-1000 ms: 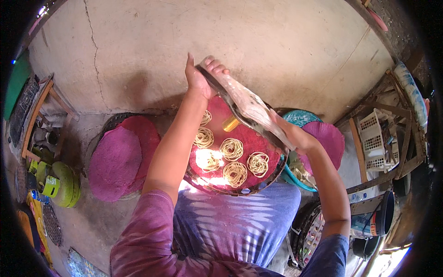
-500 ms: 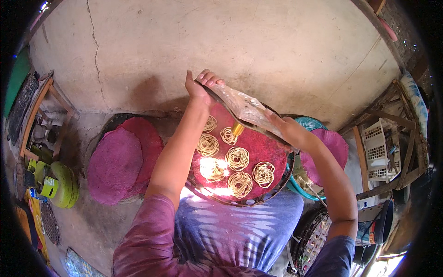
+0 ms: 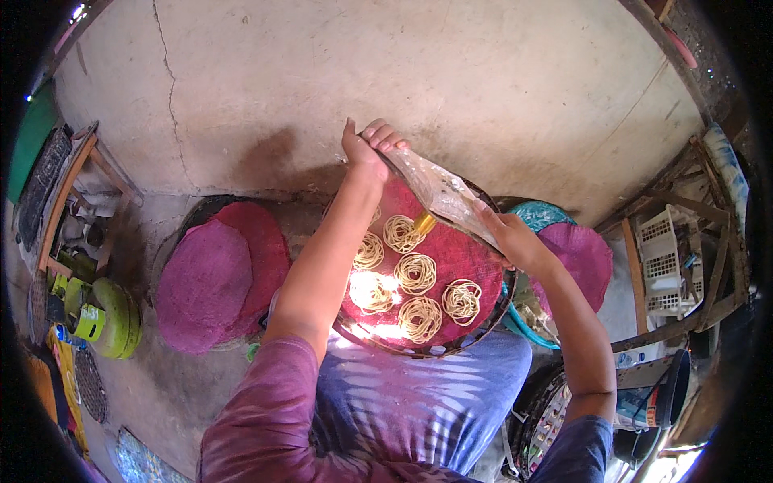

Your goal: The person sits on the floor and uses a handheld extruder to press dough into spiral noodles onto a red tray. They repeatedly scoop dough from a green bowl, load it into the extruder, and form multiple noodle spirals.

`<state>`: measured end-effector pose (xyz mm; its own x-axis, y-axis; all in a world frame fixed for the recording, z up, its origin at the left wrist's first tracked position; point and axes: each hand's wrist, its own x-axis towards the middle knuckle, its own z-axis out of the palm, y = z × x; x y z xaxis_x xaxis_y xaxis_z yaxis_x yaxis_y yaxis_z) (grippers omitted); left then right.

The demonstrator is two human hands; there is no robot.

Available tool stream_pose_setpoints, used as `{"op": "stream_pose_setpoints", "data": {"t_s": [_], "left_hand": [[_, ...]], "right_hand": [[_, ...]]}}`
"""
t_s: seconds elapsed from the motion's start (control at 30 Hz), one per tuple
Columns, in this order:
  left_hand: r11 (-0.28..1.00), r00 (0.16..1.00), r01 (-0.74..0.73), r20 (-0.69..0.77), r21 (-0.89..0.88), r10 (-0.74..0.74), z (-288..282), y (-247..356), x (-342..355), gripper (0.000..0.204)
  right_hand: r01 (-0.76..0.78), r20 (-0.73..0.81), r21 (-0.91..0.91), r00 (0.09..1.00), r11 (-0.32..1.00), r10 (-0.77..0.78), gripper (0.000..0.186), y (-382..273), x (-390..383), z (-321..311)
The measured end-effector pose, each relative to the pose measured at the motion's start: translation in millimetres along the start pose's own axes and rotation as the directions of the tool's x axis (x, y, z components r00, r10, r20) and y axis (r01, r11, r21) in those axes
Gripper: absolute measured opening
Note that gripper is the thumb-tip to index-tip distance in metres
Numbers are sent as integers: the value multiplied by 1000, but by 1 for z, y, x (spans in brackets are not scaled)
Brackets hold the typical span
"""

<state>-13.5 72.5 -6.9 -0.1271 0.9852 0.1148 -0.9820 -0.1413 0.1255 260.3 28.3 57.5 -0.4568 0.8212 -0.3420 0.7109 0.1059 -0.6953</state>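
Note:
Over a round tray (image 3: 378,348) lined with red cloth (image 3: 475,278), both my hands hold a long, flat press-like tool (image 3: 441,190) covered in cloudy, pale plastic. It slants down to the right. My left hand (image 3: 373,150) is closed round its upper left end, and my right hand (image 3: 517,240) grips the lower right end, partly hiding it. Below the tool's middle a brass-coloured cylinder (image 3: 424,223) points down at a coil of pale dough strands (image 3: 402,233). Several similar coils lie on the red cloth, among them a coil (image 3: 461,302) at the right.
Left of the tray lie stacked round pink and red cloths (image 3: 205,286), with a green gas cylinder (image 3: 115,322) beyond. At the right, another pink cloth (image 3: 576,266) overlaps a teal basin (image 3: 541,216). A white plastic crate (image 3: 664,262) stands by a wooden frame. A cracked wall rises ahead.
My hands and the tool have shifted slightly right in view. The coil under the brass cylinder looks larger, with more strands. Both hands keep their grip.

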Motion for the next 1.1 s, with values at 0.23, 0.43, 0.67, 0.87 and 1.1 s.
{"op": "stream_pose_setpoints", "data": {"t_s": [0.23,0.43,0.67,0.87,1.1], "left_hand": [[555,981,184,-121,811,-149,11,-11,-19,69],[-122,881,255,-283,959,-379,-26,-30,-57,65],[-268,863,301,-381,915,-332,-28,-29,-55,58],[-677,965,-94,-102,730,-243,-35,-28,-78,55],[-938,931,-333,189,99,-311,-4,-22,-115,53]], "right_hand": [[-73,43,271,997,960,64,62,20,-8,-3],[-15,56,318,998,948,-3,68,29,-8,0],[39,-92,289,996,956,-12,64,40,-1,3],[81,-96,392,994,916,-47,59,57,-22,-5],[105,-132,385,990,917,-58,61,67,-75,-6]]}}
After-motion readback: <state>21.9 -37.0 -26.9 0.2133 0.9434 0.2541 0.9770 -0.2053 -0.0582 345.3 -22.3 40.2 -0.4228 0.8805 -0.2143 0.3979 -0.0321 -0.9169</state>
